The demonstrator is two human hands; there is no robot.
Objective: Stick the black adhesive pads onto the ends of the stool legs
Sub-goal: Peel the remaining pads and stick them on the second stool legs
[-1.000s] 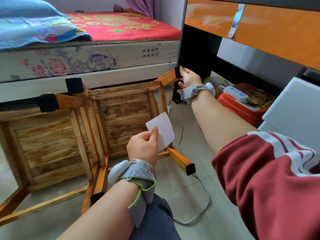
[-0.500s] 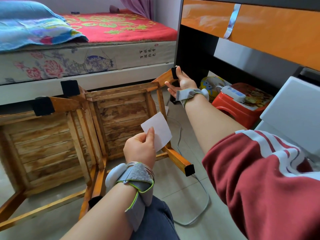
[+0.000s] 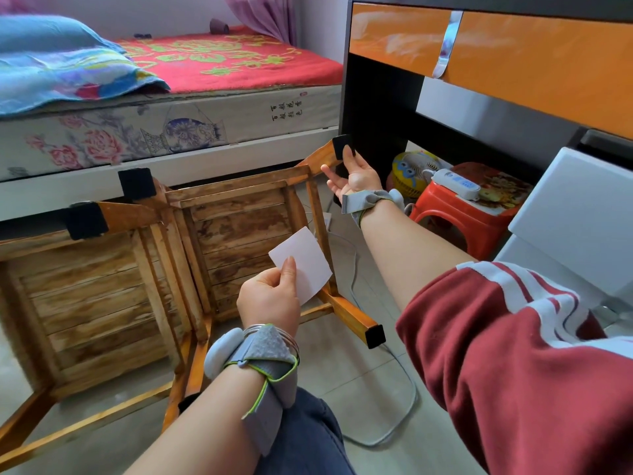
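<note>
A: What changed at the far leg?

B: The right hand [image 3: 354,174] has let go. A second ago it was pressing on the black pad [image 3: 342,146]; now its fingers [image 3: 348,156] are spread and empty, just below the pad, which sits stuck on the leg end near the dark cabinet [image 3: 376,108].

A: And the left hand [image 3: 270,298]?

B: Unchanged, pinching the white backing sheet [image 3: 303,264] above the stool [image 3: 239,234] on the floor [image 3: 342,371]. Probably this pad is done.
</note>
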